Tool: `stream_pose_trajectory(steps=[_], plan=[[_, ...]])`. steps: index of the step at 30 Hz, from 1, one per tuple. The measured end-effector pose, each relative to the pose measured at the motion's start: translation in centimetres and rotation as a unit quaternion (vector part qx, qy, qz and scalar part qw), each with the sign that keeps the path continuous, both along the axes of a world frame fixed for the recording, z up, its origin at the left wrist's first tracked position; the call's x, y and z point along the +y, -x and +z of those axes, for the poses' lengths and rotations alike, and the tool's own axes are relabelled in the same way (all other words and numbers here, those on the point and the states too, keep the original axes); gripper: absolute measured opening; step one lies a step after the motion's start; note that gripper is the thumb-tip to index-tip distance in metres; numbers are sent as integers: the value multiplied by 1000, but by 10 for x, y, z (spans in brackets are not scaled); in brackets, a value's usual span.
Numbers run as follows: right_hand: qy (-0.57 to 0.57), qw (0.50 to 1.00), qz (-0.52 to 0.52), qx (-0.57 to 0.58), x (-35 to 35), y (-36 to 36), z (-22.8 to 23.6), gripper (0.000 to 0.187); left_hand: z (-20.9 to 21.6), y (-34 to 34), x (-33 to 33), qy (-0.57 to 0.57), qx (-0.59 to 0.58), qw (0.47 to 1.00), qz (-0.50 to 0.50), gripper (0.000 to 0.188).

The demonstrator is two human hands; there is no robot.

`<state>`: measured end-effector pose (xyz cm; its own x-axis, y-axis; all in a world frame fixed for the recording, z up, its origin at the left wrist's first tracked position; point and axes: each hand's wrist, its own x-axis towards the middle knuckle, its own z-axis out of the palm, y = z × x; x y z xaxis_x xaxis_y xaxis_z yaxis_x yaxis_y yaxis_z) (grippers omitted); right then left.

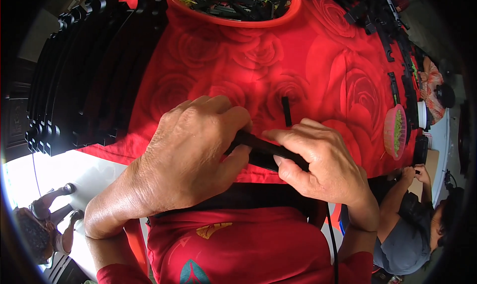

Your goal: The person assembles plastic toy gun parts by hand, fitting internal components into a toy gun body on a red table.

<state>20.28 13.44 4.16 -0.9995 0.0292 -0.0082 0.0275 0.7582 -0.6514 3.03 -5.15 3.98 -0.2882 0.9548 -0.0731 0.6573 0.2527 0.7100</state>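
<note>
Both my hands are closed on a long, narrow black plastic piece [268, 147] above the near edge of the red rose-patterned tablecloth [198, 50]. My left hand [198, 145] grips its left end between thumb and fingers. Around the other end, my right hand [318, 157] is wrapped, thumb pressed against its near side. Just below it shows another dark bar [263, 161]; whether the two are joined I cannot tell. A short black strip [286, 111] shows on the cloth beyond my right fingers. The ends of the held piece are partly hidden by my hands.
Long black plastic parts [89, 70] stand in a row at the left. A red basin [236, 20] of black and yellow-green pieces sits at the far edge. More black parts [370, 15] and a pink basket [395, 132] line the right side. Another person [407, 229] works at lower right.
</note>
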Motion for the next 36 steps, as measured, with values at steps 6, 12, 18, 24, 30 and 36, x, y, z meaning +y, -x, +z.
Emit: stream_pose_trajectory(steps=[6, 12, 18, 24, 30, 36], plan=[[19, 998, -60, -21, 8, -6, -6, 13, -3, -7, 3, 48, -46, 997, 33, 21], [-4, 997, -66, -40, 9, -3, -12, 20, -11, -15, 9, 46, -7, 997, 55, 21], [23, 993, -110, -41, 3, -5, -19, 19, -13, -19, 10, 36, -12, 997, 66, 22], [-62, 986, -116, 100, -4, -9, -13, 19, -6, -30, 5, -65, 110, 989, 69, 23], [-259, 911, -116, 297, -8, -17, -17, 25, -21, -42, -1, -194, 210, 955, 84, 38], [-250, 917, -109, 291, 0, -15, -41, 35, -33, -38, 3, -169, 242, 954, 58, 46]])
